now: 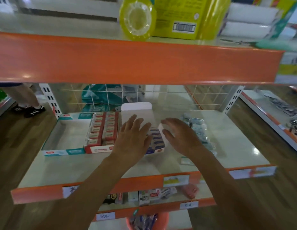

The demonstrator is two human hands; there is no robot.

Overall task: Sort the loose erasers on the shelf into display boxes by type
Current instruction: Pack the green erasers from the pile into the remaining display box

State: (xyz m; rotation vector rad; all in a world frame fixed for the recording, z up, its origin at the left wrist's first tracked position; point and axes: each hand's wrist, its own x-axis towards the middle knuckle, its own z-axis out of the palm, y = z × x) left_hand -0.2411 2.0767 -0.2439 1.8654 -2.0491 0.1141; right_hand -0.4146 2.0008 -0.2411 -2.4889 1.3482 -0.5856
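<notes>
A blue-and-white display box (155,143) holding blue-labelled erasers sits mid-shelf, its white lid flap (136,107) standing up behind. My left hand (132,138) lies spread over the box's left side, fingers apart. My right hand (179,135) hovers at the box's right edge, fingers apart, the thumb against its white side. Left of them a red display box (101,149) is packed with red-labelled erasers. Further left stands a teal-and-white box (63,152), which looks empty. A heap of loose wrapped erasers (196,126) lies to the right, partly hidden by my right hand.
An orange-edged upper shelf (136,62) overhangs the work area, carrying yellow packages. A wire grid (144,95) backs the shelf. One small packet (186,161) lies near the front edge. Lower shelves hold more stationery. Another person's legs and shoes (30,110) stand far left.
</notes>
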